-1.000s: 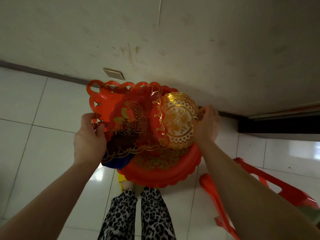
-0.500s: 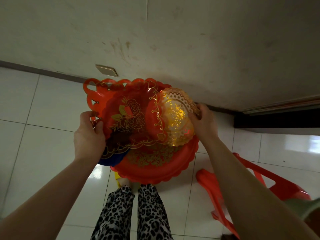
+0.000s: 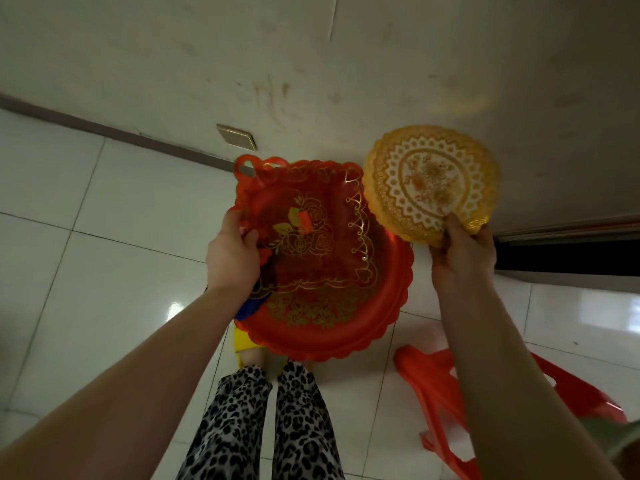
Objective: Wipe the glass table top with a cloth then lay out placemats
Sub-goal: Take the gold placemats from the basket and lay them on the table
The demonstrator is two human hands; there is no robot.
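My left hand (image 3: 232, 255) grips the left edge of a stack of red plastic trays (image 3: 322, 271) with gold flower patterns; the top one is squarish with a scalloped rim, over a round red one, and a blue piece (image 3: 250, 306) shows underneath. My right hand (image 3: 462, 256) holds a round golden lace-patterned plate (image 3: 429, 183) by its lower edge, lifted to the right of the stack and apart from it. No cloth or glass table top is in view.
I stand on a white tiled floor (image 3: 104, 271) by a pale wall (image 3: 311, 64) with a low socket plate (image 3: 236, 136). A red plastic stool (image 3: 440, 382) lies at the lower right by my leg. A dark gap under a door or cabinet (image 3: 568, 258) is at right.
My right hand has pulled the golden plate off the red stack, up and to the right. My left hand keeps hold of the stack.
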